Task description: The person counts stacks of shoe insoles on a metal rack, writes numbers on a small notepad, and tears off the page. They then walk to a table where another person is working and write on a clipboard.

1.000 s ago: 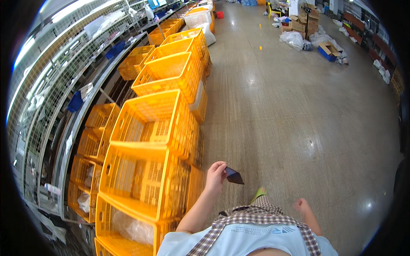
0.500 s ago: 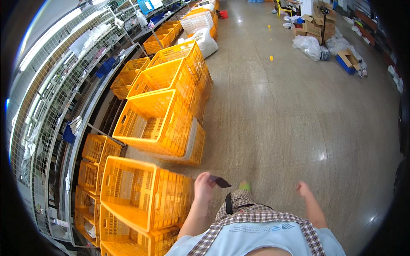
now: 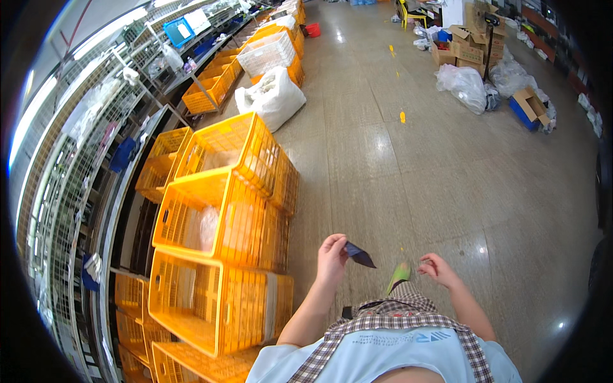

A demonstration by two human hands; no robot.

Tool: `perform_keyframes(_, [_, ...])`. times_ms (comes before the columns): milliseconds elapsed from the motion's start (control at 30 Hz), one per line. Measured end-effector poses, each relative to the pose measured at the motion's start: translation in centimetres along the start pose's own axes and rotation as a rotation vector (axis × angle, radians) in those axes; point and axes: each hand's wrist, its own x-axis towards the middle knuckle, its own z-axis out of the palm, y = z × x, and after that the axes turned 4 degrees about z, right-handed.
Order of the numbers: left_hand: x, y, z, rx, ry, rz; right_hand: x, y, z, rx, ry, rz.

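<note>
Between the fingertips and thumb of my left hand (image 3: 331, 256) is a thin, flat, dark piece (image 3: 361, 255) with a pointed end; I cannot tell its material. The hand is held out over the floor, to the right of the orange crates. My right hand (image 3: 438, 269) hangs at the other side of my body, its fingers loosely bent and apart, nothing in them. Between the two hands, lower down, a green shoe (image 3: 400, 276) shows below my checked apron (image 3: 408, 322).
Stacked orange crates (image 3: 255, 236) line my left, beside a long metal bench with wire mesh. Farther along stand a white sack (image 3: 271, 99) and a white crate (image 3: 267, 54). Cardboard boxes (image 3: 469, 48), clear plastic bags (image 3: 461, 88) and a blue box (image 3: 525, 115) lie at the far right.
I have moved forward, and the crates and sack have come nearer. My left hand has risen with the dark piece still in it. My right hand has swung inward, its fingers loosening.
</note>
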Motion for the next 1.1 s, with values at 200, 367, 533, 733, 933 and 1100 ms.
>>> perform_keyframes(200, [23.3,0.2,9.9,0.0,0.025,-0.098,19.8,-6.8,-12.5,0.129,0.202,0.202])
perform_keyframes(367, [38.2,5.6,14.4,-0.081,0.097,0.023,39.0,-15.9,-18.5,0.1,0.082,0.07])
perform_keyframes(533, [55.7,9.3,13.5,-0.044,0.38,0.119,61.1,-22.1,-22.2,0.046,-0.178,-0.072])
perform_keyframes(733, [80.5,13.5,18.2,-0.033,0.449,0.128,83.6,-28.1,-26.4,0.066,-0.259,-0.024])
perform_keyframes(933, [105.5,17.7,32.1,-0.025,0.071,0.087,103.0,-36.0,-36.0,0.084,-0.227,-0.22])
perform_keyframes(1100, [126.5,16.4,42.2,0.021,-0.213,0.012,118.5,-38.9,-45.5,0.254,-0.03,-0.011])
